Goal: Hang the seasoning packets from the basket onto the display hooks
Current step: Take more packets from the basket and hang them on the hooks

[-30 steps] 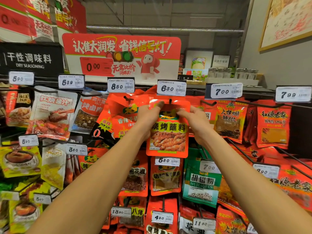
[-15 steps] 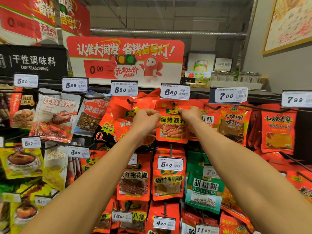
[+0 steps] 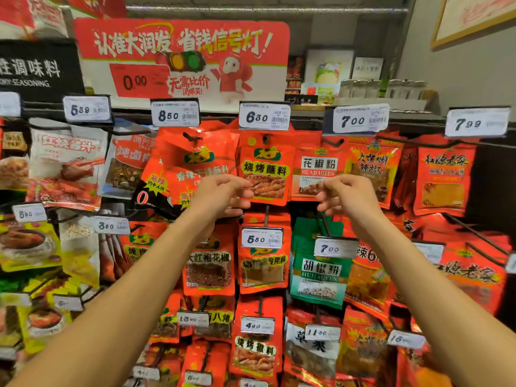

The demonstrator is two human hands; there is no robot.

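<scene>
At the rack's left: white and orange packets hang under the 5.39 tag (image 3: 87, 109); they overlap and tilt; blurred at the edge
Left of centre: a large orange packet (image 3: 195, 160) hangs askew under the 8.50 tag (image 3: 175, 115); its lower part is behind the left hand
Left hand: left hand (image 3: 220, 195) is raised in front of the rack; fingers loosely curled, holding nothing; fingertips lie at the lower left edge of the barbecue packet; whether they touch it I cannot tell
Task packet: orange barbecue seasoning packet (image 3: 265, 171) hangs on the display hook (image 3: 265, 138) below the 6.80 tag (image 3: 264, 117); long axis vertical, face outward, top at the hook; it sits between the two hands
Open room: a dark gap shows just under the packet's bottom edge, above the 5.80 tag (image 3: 261, 239); neighbours crowd both sides
Right hand: right hand (image 3: 347, 195) is raised, fingers loosely curled, gripping nothing; it is in front of the pepper powder packet (image 3: 318, 169)
Far right: red packets hang under the 7.00 tag (image 3: 360, 120) and 7.99 tag (image 3: 476, 122)
</scene>
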